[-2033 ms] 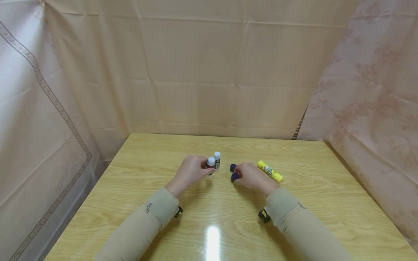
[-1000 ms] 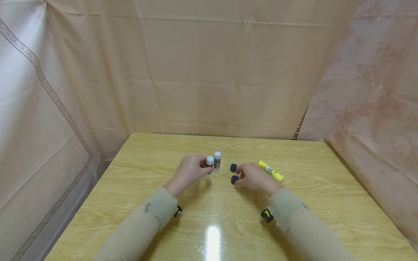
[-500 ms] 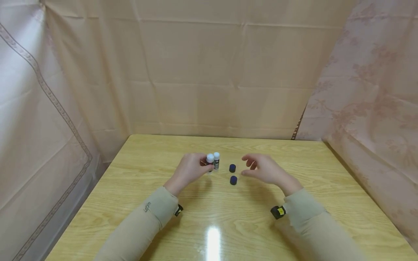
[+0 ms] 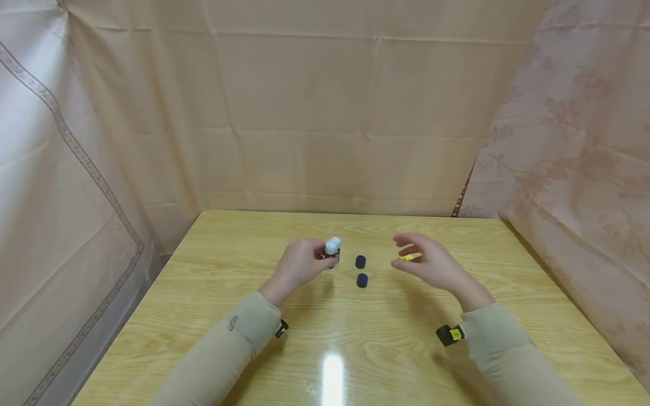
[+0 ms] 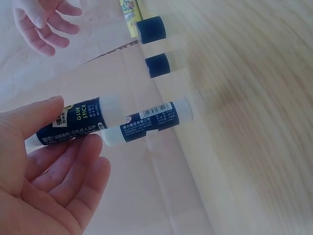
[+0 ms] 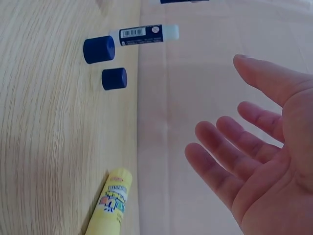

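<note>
My left hand (image 4: pixel 297 262) pinches a glue stick (image 5: pixel 73 122) between thumb and fingers; it has a dark blue label and a white end, and no cap on it. Just behind it a second glue stick (image 5: pixel 151 122) of the same kind stands upright on the table, partly hidden in the head view. To the right, two dark blue caps stand on the table, a far cap (image 4: pixel 360 261) and a near cap (image 4: pixel 362 280). My right hand (image 4: pixel 431 262) is raised beyond them, its fingers apart and holding nothing. It overlaps a yellow glue stick (image 6: pixel 110 205) lying on the table.
The wooden table (image 4: pixel 228 242) runs back to a beige cloth (image 4: pixel 304 113) hung behind it. Patterned cloth (image 4: pixel 584 141) hangs along the right side, and a pale cloth (image 4: pixel 51 197) with a brown band along the left.
My right hand has let go of the near blue cap, lifted and moved right over the yellow glue stick. The left hand keeps its glue stick, shifting only slightly.
</note>
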`<state>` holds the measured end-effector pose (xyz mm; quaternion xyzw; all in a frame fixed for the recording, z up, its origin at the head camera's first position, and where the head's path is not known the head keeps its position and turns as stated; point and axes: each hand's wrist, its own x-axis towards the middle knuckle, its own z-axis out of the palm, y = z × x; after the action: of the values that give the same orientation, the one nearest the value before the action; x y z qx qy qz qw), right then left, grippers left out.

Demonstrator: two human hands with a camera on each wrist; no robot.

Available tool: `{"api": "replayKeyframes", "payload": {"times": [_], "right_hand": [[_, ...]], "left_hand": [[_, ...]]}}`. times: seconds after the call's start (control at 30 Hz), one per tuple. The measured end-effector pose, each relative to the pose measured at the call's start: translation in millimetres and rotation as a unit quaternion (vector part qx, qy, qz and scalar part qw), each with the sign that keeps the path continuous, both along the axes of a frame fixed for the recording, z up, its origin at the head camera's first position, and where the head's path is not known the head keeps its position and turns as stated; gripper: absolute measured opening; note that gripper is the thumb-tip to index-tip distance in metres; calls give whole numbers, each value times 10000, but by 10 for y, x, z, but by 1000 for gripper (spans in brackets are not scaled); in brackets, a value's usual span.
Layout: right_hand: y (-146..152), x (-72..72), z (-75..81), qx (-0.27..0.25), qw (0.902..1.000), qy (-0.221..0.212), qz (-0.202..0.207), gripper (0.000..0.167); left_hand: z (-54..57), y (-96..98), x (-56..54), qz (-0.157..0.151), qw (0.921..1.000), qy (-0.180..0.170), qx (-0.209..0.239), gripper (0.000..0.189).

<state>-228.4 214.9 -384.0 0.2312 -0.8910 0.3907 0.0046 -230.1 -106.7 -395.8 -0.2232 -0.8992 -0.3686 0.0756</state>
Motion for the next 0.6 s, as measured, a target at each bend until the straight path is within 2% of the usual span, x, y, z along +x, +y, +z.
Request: {"api": "replayKeyframes", "payload": {"times": [0.17,0.6], "right_hand": [[74,17,3,-137,9999,-87,-53,58],[108,22,-5,-268,9994,-189,-105,54]], "left_hand": [[-32,28,-11,-46,9999,-107,71,9],[-123,63,-25,80,9990,-413,-173,6]]}}
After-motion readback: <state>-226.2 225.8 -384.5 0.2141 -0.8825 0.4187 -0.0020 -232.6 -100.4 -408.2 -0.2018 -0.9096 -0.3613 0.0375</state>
